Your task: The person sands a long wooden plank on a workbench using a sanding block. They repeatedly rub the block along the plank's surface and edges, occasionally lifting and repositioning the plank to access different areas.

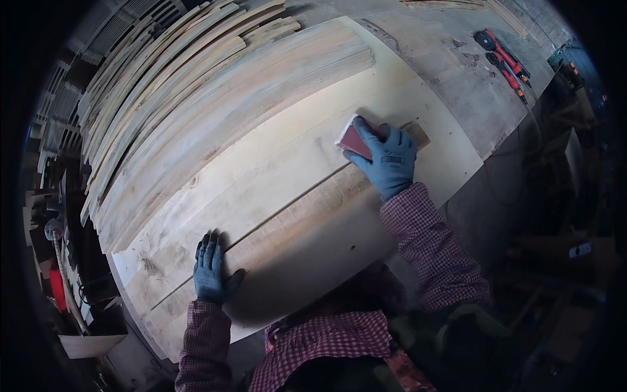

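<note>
A long narrow wooden board point(297, 210) lies slantwise across a pale plywood sheet point(457, 153). My left hand point(212, 271), in a blue-grey glove, rests flat near the board's left end with its fingers stretched out and thumb apart. Toward the board's right end, my right hand point(392, 157), gloved alike, is closed around a sanding block point(356, 138) with a dark red face and a pale edge. The block is tilted, and whether it touches the wood I cannot tell. Part of it is hidden by my fingers.
Beyond the board, several wooden strips point(170, 98) lie stacked side by side at the far left. Two red and black power tools point(506, 62) rest on the grey table point(457, 85) at the far right. A red object point(57, 287) stands at the left edge.
</note>
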`<state>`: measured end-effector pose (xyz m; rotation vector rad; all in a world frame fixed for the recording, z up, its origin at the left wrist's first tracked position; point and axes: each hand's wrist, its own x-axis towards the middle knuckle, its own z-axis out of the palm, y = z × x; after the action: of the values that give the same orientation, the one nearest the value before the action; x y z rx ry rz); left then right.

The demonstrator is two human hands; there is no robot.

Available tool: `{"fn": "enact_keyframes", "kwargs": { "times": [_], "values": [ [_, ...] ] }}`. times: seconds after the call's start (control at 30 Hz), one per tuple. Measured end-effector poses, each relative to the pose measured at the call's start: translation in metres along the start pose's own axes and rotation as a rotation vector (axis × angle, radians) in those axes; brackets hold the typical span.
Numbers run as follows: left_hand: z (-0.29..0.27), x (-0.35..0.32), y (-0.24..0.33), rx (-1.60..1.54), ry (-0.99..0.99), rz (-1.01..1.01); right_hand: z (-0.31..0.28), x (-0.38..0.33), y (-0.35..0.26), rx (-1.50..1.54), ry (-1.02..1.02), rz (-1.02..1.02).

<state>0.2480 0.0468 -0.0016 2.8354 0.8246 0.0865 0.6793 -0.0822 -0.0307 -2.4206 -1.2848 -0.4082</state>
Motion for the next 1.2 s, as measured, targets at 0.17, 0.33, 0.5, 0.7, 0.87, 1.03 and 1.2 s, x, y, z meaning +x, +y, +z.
{"fn": "enact_keyframes", "kwargs": {
  "times": [0.17,0.33,0.5,0.7,0.87,1.03,1.2],
  "values": [
    [0.001,-0.001,-0.003,0.000,0.012,-0.004,-0.023,-0.056,-0.157,0.294,-0.300,-0.353],
    [-0.006,-0.003,0.000,0.013,-0.016,-0.046,-0.007,-0.032,-0.089,0.237,-0.108,-0.431],
    [-0.004,0.000,-0.003,-0.010,-0.010,-0.018,-0.012,0.033,0.082,-0.257,-0.134,0.125],
    [0.000,-0.004,-0.002,0.007,-0.007,-0.023,-0.014,-0.020,-0.028,0.063,-0.140,-0.122],
    [-0.001,-0.001,-0.001,-0.018,0.010,-0.028,-0.033,-0.070,-0.147,0.290,-0.437,-0.604],
    [-0.003,-0.007,-0.003,-0.002,0.012,-0.033,-0.019,-0.023,-0.043,0.140,-0.158,-0.412],
    [-0.003,-0.003,-0.002,-0.009,0.009,-0.018,-0.019,0.038,0.113,-0.177,-0.213,0.355]
  ]
}}
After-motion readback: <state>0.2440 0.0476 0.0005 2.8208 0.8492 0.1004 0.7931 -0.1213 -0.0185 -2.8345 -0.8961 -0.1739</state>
